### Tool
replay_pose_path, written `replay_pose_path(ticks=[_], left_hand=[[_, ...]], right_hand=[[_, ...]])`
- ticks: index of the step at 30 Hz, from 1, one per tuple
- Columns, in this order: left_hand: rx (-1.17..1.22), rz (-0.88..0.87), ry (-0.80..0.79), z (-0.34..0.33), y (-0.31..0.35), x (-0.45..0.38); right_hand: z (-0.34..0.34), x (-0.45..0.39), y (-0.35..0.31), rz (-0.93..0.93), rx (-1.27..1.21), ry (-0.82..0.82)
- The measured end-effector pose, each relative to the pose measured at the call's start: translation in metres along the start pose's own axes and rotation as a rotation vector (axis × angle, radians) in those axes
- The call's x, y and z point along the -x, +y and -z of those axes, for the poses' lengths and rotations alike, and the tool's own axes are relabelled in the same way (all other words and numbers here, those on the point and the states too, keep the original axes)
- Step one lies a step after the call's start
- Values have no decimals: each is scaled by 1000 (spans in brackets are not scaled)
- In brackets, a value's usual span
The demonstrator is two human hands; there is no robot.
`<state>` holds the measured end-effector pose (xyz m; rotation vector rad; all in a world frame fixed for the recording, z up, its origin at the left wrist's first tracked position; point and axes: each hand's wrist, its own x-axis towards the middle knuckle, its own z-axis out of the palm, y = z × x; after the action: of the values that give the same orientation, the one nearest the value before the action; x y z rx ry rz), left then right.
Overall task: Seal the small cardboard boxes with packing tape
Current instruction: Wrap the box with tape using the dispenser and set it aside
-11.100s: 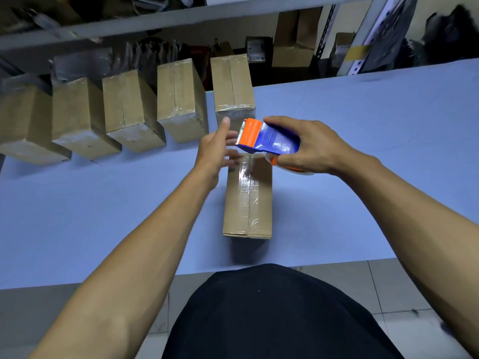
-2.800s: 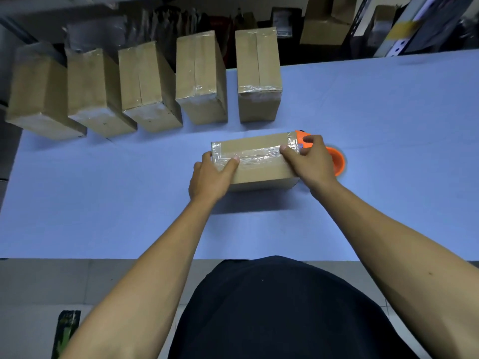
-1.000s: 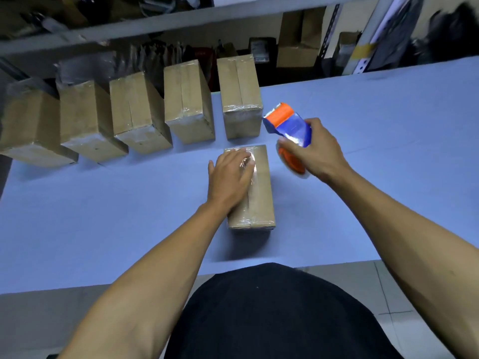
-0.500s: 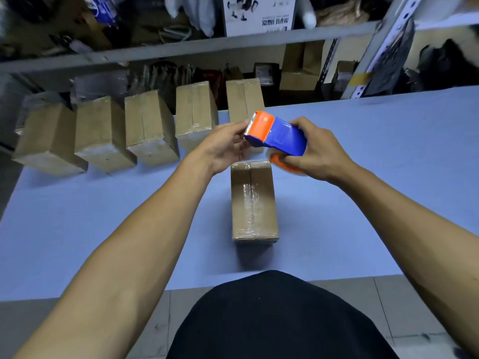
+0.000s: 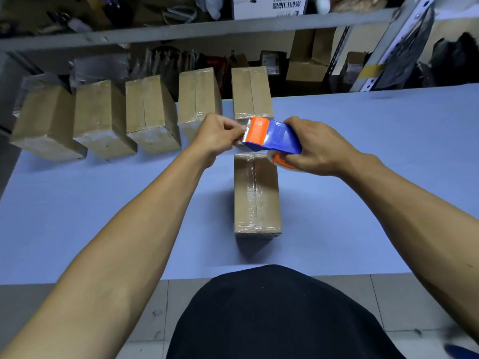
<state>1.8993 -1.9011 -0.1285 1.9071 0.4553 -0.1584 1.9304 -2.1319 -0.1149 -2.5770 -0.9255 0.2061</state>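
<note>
One small cardboard box lies on the blue desk near the person's dark-clothed body, its long side running away from the near edge, with clear tape along its top seam and crinkled over its near end. Above the box's far end, both hands meet in the air around a tape dispenser with a blue body and an orange cutter head. The right hand has its grip curled round the dispenser's handle and the roll beneath it, of which only an orange rim shows. The left hand has its grip pinched at the toothed orange end of the dispenser, where a bit of clear tape seems to be caught between thumb and fingers, though the tape itself is hard to make out. Farther back, five taped boxes stand in a row along the far left edge of the desk, side by side with narrow gaps. Behind them a metal shelf carries bags, cartons and other clutter, too dim to tell apart.
</note>
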Motion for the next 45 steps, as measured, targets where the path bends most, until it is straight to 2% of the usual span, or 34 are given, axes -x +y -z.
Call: replay_pose_path(ticks=[5,11,23,35,41,45], left_hand=[[123,95,94,15,-32,-3],[161,225,51,0,-64,1],[169,243,70,-12,-71,-10],[478,370,268,-60,-77,-14],[478,517,126,-61,-85,-7],[470,615,131,-60,-87,-5]], right_hand=[[6,13,29,-58,-18,-42],[-11,16,50,-77,19,-94],[-24,6,64,-110,65,-122],[-41,13,67,-172,-63,-98],[-45,20,64,-201,-109,-86],[-46,24,63,-200,-120,-76]])
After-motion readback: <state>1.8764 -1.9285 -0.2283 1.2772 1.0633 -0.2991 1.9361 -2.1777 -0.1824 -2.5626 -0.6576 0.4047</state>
